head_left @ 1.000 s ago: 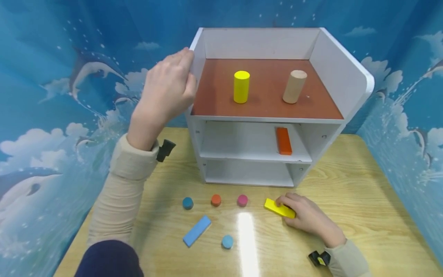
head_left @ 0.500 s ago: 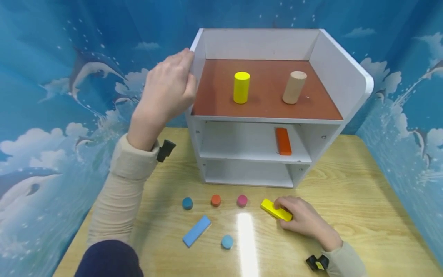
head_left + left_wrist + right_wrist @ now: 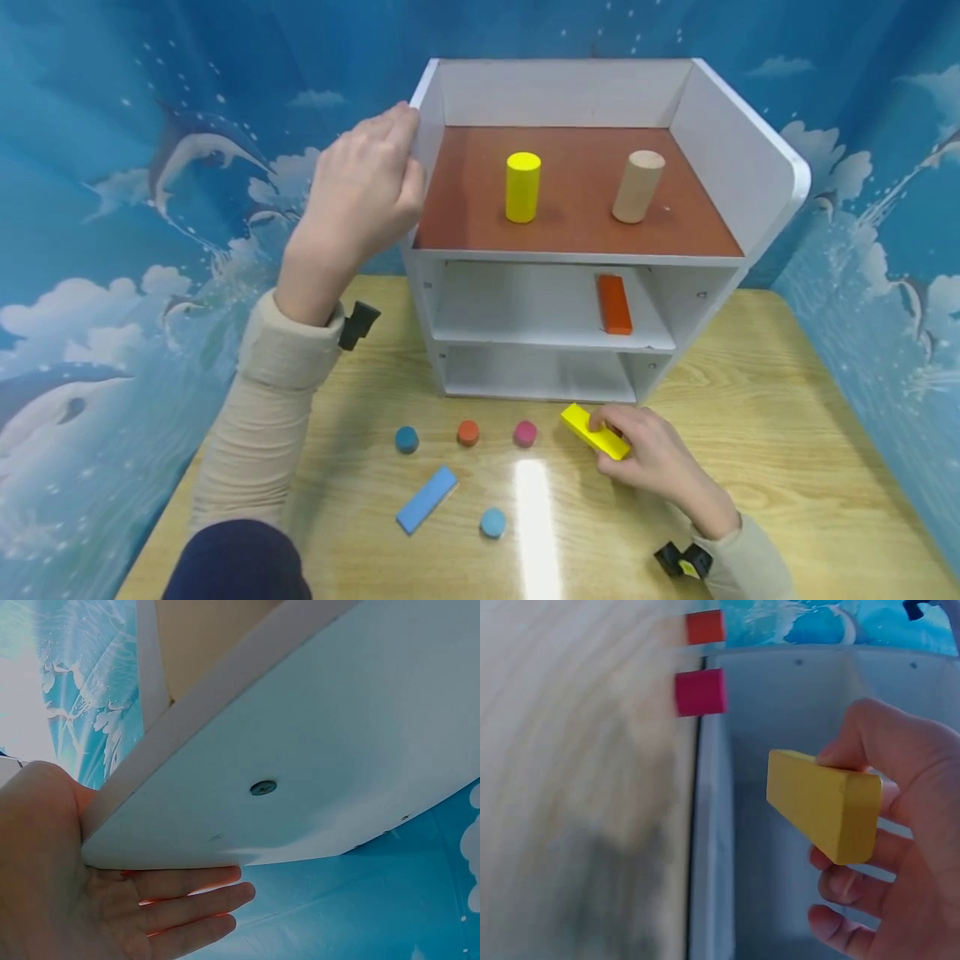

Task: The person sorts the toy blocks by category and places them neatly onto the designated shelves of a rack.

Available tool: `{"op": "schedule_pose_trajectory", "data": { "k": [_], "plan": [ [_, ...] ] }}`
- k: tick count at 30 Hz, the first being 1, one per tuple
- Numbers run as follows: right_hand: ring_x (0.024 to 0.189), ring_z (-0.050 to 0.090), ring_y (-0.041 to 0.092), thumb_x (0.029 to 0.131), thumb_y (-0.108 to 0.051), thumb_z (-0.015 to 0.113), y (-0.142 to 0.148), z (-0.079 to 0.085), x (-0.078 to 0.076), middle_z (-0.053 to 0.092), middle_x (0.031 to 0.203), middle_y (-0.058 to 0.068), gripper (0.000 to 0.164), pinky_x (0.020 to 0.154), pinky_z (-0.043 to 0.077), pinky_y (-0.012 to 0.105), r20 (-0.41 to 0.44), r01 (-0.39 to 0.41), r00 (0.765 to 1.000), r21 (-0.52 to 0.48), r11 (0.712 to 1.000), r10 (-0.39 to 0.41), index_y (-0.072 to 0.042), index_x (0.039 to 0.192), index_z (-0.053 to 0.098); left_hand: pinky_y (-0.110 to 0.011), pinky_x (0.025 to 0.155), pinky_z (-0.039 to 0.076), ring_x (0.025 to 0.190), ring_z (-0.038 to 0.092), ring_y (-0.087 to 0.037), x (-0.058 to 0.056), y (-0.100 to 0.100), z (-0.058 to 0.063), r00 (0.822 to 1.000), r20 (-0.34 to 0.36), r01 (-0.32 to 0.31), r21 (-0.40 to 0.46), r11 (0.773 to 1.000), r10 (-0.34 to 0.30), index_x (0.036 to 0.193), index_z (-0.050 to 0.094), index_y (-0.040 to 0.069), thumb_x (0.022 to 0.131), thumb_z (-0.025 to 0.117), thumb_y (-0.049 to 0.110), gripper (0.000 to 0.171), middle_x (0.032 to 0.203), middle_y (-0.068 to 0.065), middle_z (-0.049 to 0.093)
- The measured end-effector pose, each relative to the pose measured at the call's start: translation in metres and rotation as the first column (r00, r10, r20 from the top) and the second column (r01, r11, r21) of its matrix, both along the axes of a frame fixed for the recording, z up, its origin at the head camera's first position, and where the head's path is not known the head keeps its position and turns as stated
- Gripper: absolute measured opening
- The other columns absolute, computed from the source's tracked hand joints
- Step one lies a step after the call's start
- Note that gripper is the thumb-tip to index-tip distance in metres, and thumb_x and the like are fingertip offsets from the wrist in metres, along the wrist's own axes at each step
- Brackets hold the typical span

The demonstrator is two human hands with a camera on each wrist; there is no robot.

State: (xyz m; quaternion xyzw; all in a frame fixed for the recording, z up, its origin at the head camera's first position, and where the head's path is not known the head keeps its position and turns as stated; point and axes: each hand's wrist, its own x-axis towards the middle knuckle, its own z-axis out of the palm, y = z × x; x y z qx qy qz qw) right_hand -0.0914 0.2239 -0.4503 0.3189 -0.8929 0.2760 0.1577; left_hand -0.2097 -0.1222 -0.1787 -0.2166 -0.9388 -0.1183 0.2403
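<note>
Broadly, a wood-grain table (image 3: 772,467) bears a white three-tier shelf unit (image 3: 738,158). The person's left hand (image 3: 360,183), fingers extended, rests against the edge of its left side panel; the right hand (image 3: 652,450) pinches a yellow block (image 3: 577,421) before the unit's lower right front. A blue block (image 3: 426,500) lies on the table, an orange-red block (image 3: 615,306) on the middle tier. A yellow cylinder (image 3: 522,190) and a plain wooden cylinder (image 3: 638,188) stand on top; a dark-blue disc (image 3: 407,440), orange disc (image 3: 468,433), pink disc (image 3: 525,433) and light-blue disc (image 3: 492,523) dot the tabletop.
</note>
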Motion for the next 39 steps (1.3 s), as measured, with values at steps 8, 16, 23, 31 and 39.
{"op": "schedule_pose_trajectory", "data": {
  "k": [8, 16, 23, 31, 39],
  "plan": [
    [0.064, 0.041, 0.004, 0.064, -0.011, 0.071, -0.013, 0.028, -0.001, 0.05, 0.078, -0.015, 0.032, 0.052, 0.036, 0.019, -0.021, 0.011, 1.0, -0.084, 0.996, -0.013, -0.019, 0.094, 0.063, -0.05, 0.112, 0.035, 0.14, 0.039, -0.034, -0.001, -0.001, -0.001, 1.0, 0.0, -0.002, 0.001, 1.0, 0.002, 0.15, 0.04, 0.001, 0.101, 0.031, 0.019, 0.053, 0.155, -0.017, 0.037],
    [0.065, 0.042, 0.005, 0.067, -0.011, 0.071, -0.027, 0.061, -0.002, 0.048, 0.08, -0.013, 0.031, 0.051, 0.039, 0.02, -0.046, 0.026, 0.998, -0.142, 0.99, -0.033, -0.018, 0.096, 0.061, -0.05, 0.113, 0.034, 0.141, 0.039, -0.034, -0.001, -0.002, -0.001, 1.0, -0.002, -0.003, 0.001, 1.0, 0.003, 0.151, 0.039, 0.001, 0.102, 0.031, 0.019, 0.053, 0.155, -0.016, 0.037],
    [0.065, 0.043, 0.008, 0.068, -0.006, 0.07, -0.041, 0.087, -0.013, 0.052, 0.081, -0.008, 0.029, 0.053, 0.036, 0.02, -0.121, 0.065, 0.988, -0.216, 0.974, -0.093, -0.014, 0.095, 0.062, -0.05, 0.113, 0.034, 0.141, 0.038, -0.034, -0.001, -0.001, 0.0, 1.0, 0.007, -0.005, -0.004, 1.0, 0.005, 0.151, 0.038, 0.001, 0.102, 0.031, 0.02, 0.053, 0.156, -0.016, 0.036],
    [0.063, 0.04, 0.011, 0.071, -0.009, 0.069, -0.059, 0.097, -0.04, 0.047, 0.073, -0.003, 0.025, 0.053, 0.03, 0.024, -0.159, 0.186, 0.959, -0.264, 0.946, -0.233, -0.009, 0.095, 0.064, -0.05, 0.113, 0.035, 0.141, 0.038, -0.033, -0.001, -0.001, 0.0, 1.0, 0.008, -0.005, -0.001, 1.0, 0.005, 0.151, 0.039, 0.002, 0.102, 0.032, 0.02, 0.053, 0.156, -0.015, 0.036],
    [0.057, 0.047, 0.021, 0.07, -0.015, 0.069, -0.076, 0.097, -0.068, 0.059, 0.074, 0.008, 0.026, 0.049, 0.036, 0.034, -0.212, 0.312, 0.904, -0.268, 0.912, -0.371, -0.004, 0.093, 0.064, -0.051, 0.112, 0.035, 0.141, 0.039, -0.034, 0.0, 0.0, 0.001, 1.0, 0.006, 0.002, -0.001, 1.0, -0.002, 0.15, 0.04, 0.001, 0.102, 0.032, 0.02, 0.053, 0.155, -0.016, 0.037]
  ]
}}
